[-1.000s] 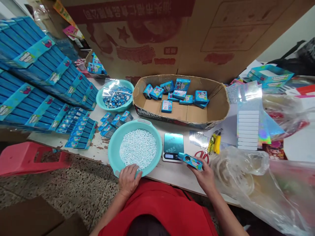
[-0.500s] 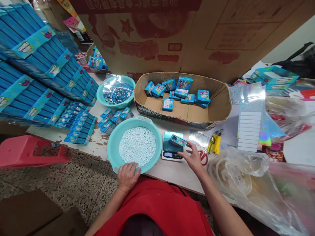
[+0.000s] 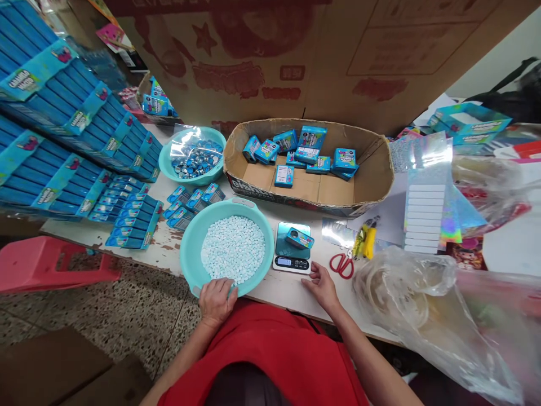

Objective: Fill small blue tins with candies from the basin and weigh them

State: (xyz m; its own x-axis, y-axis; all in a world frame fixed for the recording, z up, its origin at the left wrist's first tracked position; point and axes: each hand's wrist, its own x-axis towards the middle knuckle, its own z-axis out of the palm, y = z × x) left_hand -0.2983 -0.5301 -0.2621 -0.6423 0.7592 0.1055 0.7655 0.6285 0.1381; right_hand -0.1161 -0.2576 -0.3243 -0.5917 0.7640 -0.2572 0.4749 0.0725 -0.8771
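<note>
My left hand [image 3: 216, 300] is closed over the near rim of a turquoise bowl [image 3: 189, 237], fingers on the inside. Small pale candies [image 3: 232, 248] fill much of the bowl's bottom. To its right stands a small digital kitchen scale [image 3: 292, 262] with a lit display; its digits are too small to read. A blue candy box [image 3: 300, 238] with a round hole in one end lies on the scale's plate. My right hand [image 3: 322, 288] rests beside the scale's near right corner, fingers apart and holding nothing.
A cut-down carton [image 3: 313, 197] holds several blue boxes. Behind the bowl are several small boxes [image 3: 181, 217] and a second bowl [image 3: 163, 163] of shiny metallic pieces. Display packs [image 3: 80, 121] stack up at left. Red-handled scissors [image 3: 342, 265], a yellow tool [image 3: 371, 239] and plastic bags [image 3: 406, 293] lie right.
My right hand has let go of the candy box on the scale and drawn back toward me, down beside the scale. My left hand stays on the bowl's rim. The view has shifted slightly.
</note>
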